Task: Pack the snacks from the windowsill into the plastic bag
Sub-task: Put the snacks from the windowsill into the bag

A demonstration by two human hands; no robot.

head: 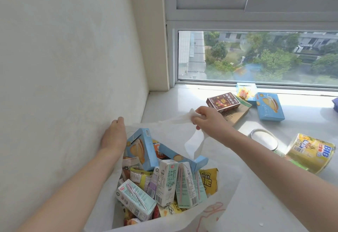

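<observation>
While right fingers [200, 111] pinch plastic bag [175, 122], left hand [114, 136] unclear; brown box [224, 102] behind.

The yellow pack [311, 152] reads "BIG"; the upright milk carton [167, 182] "纯牛奶"; the yellow bag [210, 180] "CORN".

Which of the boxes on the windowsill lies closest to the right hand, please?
The dark brown box, just beyond the right hand; both light blue boxes lie farther right.
</observation>
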